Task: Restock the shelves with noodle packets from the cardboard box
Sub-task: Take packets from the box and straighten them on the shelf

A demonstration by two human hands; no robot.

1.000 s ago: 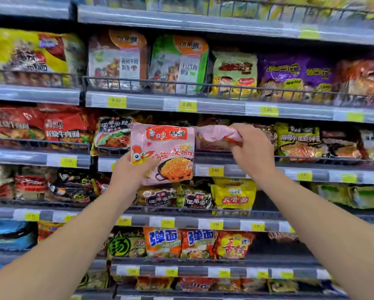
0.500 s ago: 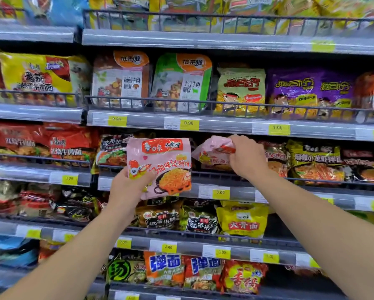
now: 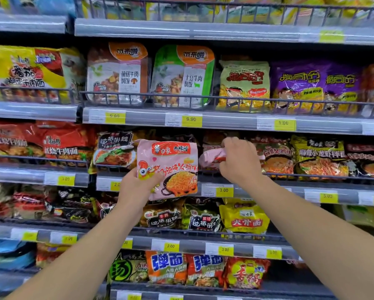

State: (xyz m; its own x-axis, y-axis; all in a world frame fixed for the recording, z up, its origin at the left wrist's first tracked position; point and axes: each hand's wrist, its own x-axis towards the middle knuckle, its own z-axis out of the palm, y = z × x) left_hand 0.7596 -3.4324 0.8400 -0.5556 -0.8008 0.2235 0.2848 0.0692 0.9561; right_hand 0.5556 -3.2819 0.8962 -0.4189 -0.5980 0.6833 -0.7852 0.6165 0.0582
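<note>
My left hand (image 3: 136, 187) grips a pink noodle packet (image 3: 171, 165) by its lower left corner and holds it upright in front of the middle shelf. My right hand (image 3: 240, 161) holds a second pink packet (image 3: 212, 159), crumpled and lying sideways, just over the wire rail of the middle shelf (image 3: 289, 176). That packet is partly hidden by my fingers. The cardboard box is out of view.
Several wire-railed shelves full of noodle packets fill the view. Black packets (image 3: 114, 148) stand left of the pink one, dark red and olive packets (image 3: 320, 156) to the right. Yellow price tags (image 3: 224, 190) line the shelf edges. A yellow packet (image 3: 244, 219) sits one shelf lower.
My right hand has pushed its pink packet lower and deeper into the middle shelf. My left hand keeps its packet upright. The view has tilted upward a little.
</note>
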